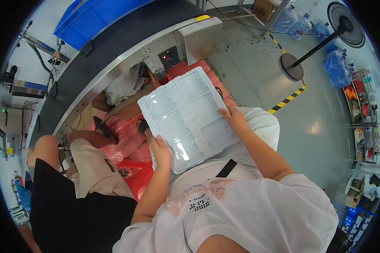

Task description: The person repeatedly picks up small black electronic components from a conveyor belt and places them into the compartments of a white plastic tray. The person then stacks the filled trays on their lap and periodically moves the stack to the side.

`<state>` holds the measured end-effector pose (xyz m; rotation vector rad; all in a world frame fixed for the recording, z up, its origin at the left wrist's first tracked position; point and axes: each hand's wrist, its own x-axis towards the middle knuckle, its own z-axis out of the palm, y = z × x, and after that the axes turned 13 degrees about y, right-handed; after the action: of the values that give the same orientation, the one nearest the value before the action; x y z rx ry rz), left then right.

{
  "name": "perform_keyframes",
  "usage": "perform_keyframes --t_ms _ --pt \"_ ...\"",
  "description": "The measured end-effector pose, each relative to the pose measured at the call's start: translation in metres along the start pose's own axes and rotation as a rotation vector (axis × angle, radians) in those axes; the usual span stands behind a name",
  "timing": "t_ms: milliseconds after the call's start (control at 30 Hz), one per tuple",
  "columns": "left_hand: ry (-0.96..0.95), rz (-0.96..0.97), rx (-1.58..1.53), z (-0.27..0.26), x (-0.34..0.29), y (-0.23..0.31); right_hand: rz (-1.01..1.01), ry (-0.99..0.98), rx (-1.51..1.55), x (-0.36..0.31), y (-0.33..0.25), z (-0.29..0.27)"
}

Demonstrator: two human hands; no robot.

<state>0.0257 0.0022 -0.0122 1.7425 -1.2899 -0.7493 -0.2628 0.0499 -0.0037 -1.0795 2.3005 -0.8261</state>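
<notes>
A pale, translucent plastic tray [188, 118] with several square compartments rests tilted over my lap. Two of my hands grip it from opposite sides. My left hand [161, 152] is closed on its lower left edge, the thumb lying along the rim. At the right edge, my right hand [235, 120] pinches the tray, with fingers partly hidden beneath it. Light glints off the compartments, and I make out no loose items in them.
A dark conveyor belt [109, 40] in a metal frame curves along the left, bearing a blue crate [93, 23]. A person in black [84, 219] sits close on my left. Red wrapped bundles [128, 141] lie below. A standing fan [292, 66] is at the far right.
</notes>
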Motion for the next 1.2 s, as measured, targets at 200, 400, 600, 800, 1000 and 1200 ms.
perform_keyframes --t_ms 200,400,600,800,1000,1200 --pt "-0.045 -0.065 -0.119 0.0 0.004 -0.021 0.067 0.008 0.058 0.008 0.002 0.004" --pt "0.275 0.393 -0.317 -0.055 0.052 0.096 -0.583 0.42 0.351 0.03 -0.147 -0.051" --pt "0.581 0.738 0.007 -0.095 0.207 0.202 -1.043 0.489 0.372 0.104 -0.306 -0.04" --pt "0.534 0.227 0.99 -0.078 0.341 0.198 -0.733 0.414 -0.372 0.177 -0.396 0.036" --pt "0.453 0.392 0.926 -0.048 0.363 0.194 -0.489 0.622 -0.291 0.233 -0.39 0.051" --pt "0.412 0.556 -0.013 -0.083 0.293 0.179 -0.728 0.122 0.664 0.158 -0.349 -0.017"
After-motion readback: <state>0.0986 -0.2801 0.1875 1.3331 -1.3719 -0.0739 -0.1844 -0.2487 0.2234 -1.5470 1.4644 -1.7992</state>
